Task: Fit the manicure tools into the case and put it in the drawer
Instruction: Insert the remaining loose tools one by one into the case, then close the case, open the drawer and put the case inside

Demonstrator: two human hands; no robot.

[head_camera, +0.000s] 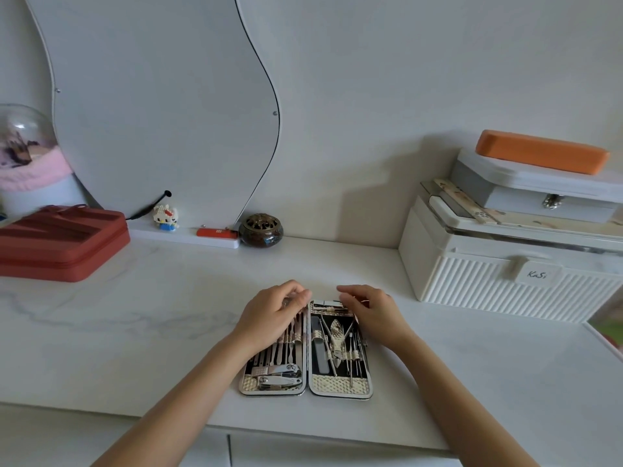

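Case (340, 387): lies open and flat on the counter (168, 332), lower centre of the frame, its two halves side by side with the hinge running away from you.
Left half: a row of slim tools (281, 352) held under a band, with two clippers (281, 375) at the near end.
Right half: nippers (337, 335), a file (318, 355) and thin picks, all seated in loops.
Left hand (273, 315): yours rests over the far end of the left half, fingers curled down onto the tools; you cannot tell whether it grips one.
Right hand (369, 310): yours sits at the far end of the right half, fingertips bent onto the top edge; its hold cannot be told either.
Red pouch (60, 242): left edge of the frame.
White box (505, 281): right of the frame, a grey box (539, 197) stacked on it, an orange case (542, 156) on top.
Mirror (161, 106): upper left, against the wall.
Dark jar (261, 229): by the mirror's foot.
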